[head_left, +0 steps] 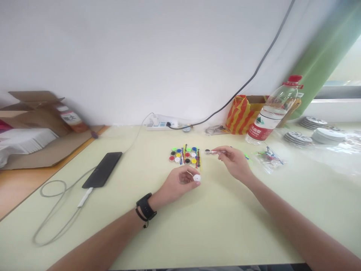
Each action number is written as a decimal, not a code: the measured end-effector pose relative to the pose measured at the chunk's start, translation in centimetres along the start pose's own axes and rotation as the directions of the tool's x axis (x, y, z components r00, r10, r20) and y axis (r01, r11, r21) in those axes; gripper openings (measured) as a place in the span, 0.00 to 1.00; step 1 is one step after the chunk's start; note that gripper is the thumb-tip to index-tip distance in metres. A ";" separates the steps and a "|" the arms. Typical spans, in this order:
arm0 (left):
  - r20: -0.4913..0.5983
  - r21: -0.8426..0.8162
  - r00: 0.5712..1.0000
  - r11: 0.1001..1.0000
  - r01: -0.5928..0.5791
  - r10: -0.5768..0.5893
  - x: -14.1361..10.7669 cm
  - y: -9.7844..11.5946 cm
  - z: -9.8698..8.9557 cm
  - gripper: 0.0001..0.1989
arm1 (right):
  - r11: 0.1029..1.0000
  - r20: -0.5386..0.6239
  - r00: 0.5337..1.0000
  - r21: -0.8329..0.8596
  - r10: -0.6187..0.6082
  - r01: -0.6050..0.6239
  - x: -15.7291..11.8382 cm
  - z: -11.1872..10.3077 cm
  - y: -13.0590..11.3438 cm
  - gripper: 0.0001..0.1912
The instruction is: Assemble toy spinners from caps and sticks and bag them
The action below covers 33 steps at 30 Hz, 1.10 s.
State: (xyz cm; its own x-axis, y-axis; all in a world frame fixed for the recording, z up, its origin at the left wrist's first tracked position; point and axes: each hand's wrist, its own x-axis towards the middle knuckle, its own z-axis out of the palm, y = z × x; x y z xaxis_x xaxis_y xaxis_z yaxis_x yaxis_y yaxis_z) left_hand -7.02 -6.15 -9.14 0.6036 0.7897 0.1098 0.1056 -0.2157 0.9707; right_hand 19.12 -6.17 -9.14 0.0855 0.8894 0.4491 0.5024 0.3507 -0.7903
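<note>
My left hand [180, 182] pinches a small white disc [197, 178] between thumb and fingertips, just above the table. My right hand [235, 162] is closed on a thin whitish piece [217, 152], whose exact kind I cannot make out. Close to that piece's left end is a small dark disc [207, 151]; whether they touch is unclear. Beyond my left hand lie several small round discs [177, 159] in red, blue, yellow, green, black and white, laid out in groups. Thin coloured arrow-like strips [198, 159] lie between and beside them.
A clear bag of coloured pieces [269, 160] lies right of my right hand. Further right are a large water bottle [266, 116], a striped bag [239, 114] and stacked discs [298, 138]. A phone [102, 169] with a cable, a cardboard box [36, 113] and a power strip [160, 125] are leftward.
</note>
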 end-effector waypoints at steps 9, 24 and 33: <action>-0.067 -0.166 0.995 0.985 0.055 -0.067 0.6 -0.8 -0.4 0.15 | 0.964 0.220 0.975 0.253 0.022 -0.079 -1.5 1.5 -3.8 0.16; -0.117 -0.152 0.991 0.987 0.045 -0.063 0.4 -0.9 -0.2 0.13 | 0.882 0.264 0.947 0.381 0.184 -0.278 -4.7 4.4 -3.9 0.11; -0.067 -0.225 0.990 0.968 0.109 -0.127 0.2 -0.6 -0.7 0.15 | 0.891 0.265 0.951 0.376 0.161 -0.256 -4.8 5.0 -4.0 0.10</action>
State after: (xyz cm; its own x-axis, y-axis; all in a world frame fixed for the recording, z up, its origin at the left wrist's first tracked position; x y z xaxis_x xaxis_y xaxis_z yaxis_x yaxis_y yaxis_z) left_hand -7.48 -5.46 -9.51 0.5307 0.8475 -0.0004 -0.0101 0.0068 0.9999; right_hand 12.43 -10.35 -10.25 -0.0660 0.9797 0.1893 0.1024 0.1954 -0.9754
